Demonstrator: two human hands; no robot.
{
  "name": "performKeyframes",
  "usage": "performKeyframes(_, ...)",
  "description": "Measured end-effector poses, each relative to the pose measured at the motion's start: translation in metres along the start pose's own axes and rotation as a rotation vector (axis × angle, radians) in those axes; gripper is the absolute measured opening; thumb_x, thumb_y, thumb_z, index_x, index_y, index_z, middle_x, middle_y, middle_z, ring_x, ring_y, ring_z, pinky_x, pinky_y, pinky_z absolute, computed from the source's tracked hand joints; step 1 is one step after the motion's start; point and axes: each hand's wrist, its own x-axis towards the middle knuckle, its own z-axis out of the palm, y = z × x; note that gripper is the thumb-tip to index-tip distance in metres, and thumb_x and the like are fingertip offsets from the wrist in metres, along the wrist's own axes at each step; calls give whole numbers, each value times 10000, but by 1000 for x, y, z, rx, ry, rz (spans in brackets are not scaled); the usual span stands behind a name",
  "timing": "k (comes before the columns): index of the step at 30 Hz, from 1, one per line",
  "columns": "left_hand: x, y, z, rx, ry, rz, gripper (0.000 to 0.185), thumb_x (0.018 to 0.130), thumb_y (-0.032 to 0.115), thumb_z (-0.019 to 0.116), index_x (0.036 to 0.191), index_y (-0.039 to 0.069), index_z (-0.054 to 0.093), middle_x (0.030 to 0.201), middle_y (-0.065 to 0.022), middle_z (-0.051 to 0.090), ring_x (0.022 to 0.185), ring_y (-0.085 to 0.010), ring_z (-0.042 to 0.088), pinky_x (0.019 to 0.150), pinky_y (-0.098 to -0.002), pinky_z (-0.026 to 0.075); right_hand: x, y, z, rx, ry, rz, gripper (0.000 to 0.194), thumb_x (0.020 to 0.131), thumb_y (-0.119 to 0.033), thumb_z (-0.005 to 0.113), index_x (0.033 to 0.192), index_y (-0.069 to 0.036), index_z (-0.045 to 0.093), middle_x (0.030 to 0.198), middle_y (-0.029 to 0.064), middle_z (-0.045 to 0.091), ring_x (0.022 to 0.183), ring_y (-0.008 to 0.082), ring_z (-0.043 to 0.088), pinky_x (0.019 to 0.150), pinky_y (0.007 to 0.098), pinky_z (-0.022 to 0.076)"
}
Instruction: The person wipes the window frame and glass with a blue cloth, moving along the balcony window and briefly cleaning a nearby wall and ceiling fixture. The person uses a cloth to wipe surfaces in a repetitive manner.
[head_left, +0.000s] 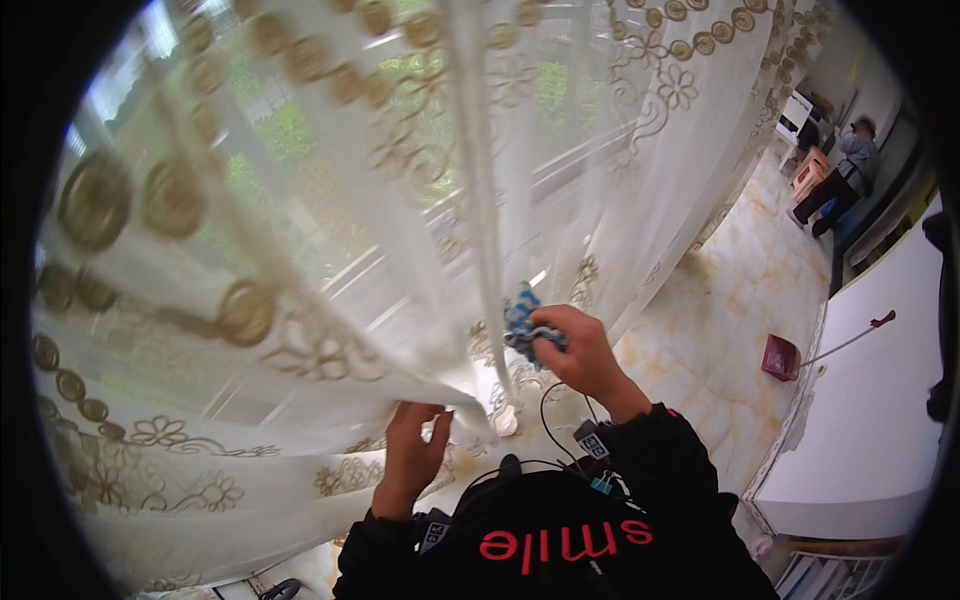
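A sheer white curtain (420, 330) with beige embroidered flowers and coiled discs hangs in front of me, in long folds. My left hand (411, 457) grips its lower edge, the fingertips partly hidden by the fabric. In my right hand (585, 352) is a bunched blue-and-white cloth (525, 326), held beside the curtain's middle folds. Through the thin fabric a window frame (577, 161) and greenery outside show faintly.
Marble-patterned floor tiles (720, 300) run off to the right. A red long-handled dustpan (781, 358) stands by a white panel (877, 405). Farther back, a person (844, 172) stands near stacked plastic stools (811, 172). Black cables (551, 420) hang at my sleeves.
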Motion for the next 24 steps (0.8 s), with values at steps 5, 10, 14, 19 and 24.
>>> performKeyframes(5, 25, 10, 46, 30, 35, -73, 171, 839, -13, 626, 1009, -3, 641, 861, -131, 655, 729, -232, 642, 678, -321, 507, 28, 68, -152, 277, 640, 188, 213, 847, -19, 634, 1060, -18, 639, 947, 9, 617, 816, 91, 569, 702, 234, 494)
performKeyframes(10, 58, 56, 123, -78, -79, -153, 146, 837, -14, 643, 982, -4, 637, 896, -127, 661, 777, -219, 656, 700, -298, 516, 97, 171, -306, 231, 1143, 172, 189, 852, -35, 611, 1029, 28, 621, 926, 51, 635, 799, 112, 583, 720, 246, 489)
performKeyframes(14, 113, 137, 173, -217, -326, -69, 170, 826, -5, 672, 991, 14, 639, 960, -122, 669, 845, -246, 659, 737, -304, 520, 143, 211, -314, 110, 652, 184, 245, 847, -48, 625, 1077, 33, 595, 869, 30, 616, 745, 111, 553, 668, 253, 479)
performKeyframes(19, 211, 243, 208, -200, -420, 137, 283, 800, 13, 702, 1074, 39, 631, 1096, -132, 644, 968, -302, 636, 859, -352, 502, 89, 193, -177, 256, -281, -96, 262, 855, -23, 545, 1111, 15, 584, 993, 132, 625, 950, 251, 564, 846, 365, 455)
performKeyframes(24, 249, 269, 242, 107, -162, 214, 484, 758, 11, 723, 1216, 45, 569, 1287, -168, 540, 1164, -368, 539, 987, -412, 437, 46, 133, -126, 602, -461, -347, 276, 881, -43, 504, 1142, -20, 590, 1082, 180, 640, 1069, 317, 590, 917, 409, 462)
